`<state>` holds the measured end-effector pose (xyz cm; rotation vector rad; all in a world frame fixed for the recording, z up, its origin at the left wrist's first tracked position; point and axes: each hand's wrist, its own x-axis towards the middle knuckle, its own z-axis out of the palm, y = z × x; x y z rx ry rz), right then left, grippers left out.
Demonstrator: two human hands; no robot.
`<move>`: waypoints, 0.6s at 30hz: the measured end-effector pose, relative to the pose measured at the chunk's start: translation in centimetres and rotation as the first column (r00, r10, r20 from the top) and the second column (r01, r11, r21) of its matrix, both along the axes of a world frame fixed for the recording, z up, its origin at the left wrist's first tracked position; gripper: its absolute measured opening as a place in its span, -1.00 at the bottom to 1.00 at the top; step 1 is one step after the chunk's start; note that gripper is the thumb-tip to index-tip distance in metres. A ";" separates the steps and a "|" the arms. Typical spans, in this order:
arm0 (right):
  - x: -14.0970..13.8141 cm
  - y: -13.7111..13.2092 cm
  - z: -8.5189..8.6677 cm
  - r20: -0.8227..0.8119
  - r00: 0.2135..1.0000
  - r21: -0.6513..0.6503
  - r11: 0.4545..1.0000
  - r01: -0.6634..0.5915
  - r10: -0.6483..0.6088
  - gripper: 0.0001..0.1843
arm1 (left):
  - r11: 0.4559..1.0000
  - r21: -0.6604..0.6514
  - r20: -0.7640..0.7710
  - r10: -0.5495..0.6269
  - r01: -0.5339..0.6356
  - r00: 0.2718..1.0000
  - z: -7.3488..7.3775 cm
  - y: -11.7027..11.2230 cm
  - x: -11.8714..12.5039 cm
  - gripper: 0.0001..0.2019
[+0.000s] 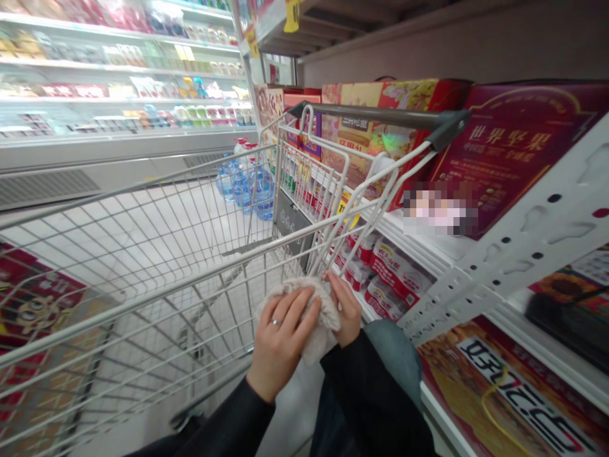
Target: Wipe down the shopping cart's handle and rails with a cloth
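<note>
– Against the side of the grey wire shopping cart [238, 259], what is held?
– A crumpled beige cloth [314, 346]. The left hand [284, 333], half curled, covers it; the right hand [346, 310] grasps its edge. Left thumb is hidden.

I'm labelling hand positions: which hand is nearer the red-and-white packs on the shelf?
Right. The right hand, at the cloth's right edge, is left of the packs; the left hand, over the cloth, is farther left.
</note>
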<state>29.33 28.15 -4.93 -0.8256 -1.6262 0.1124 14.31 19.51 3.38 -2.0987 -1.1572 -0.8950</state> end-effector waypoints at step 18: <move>-0.9 0.0 -0.2 -0.045 0.999 0.022 1.000 0.001 0.000 -0.45 | 0.986 0.021 0.140 0.160 -0.165 0.977 -8.7 -2.4 -2.9 -0.53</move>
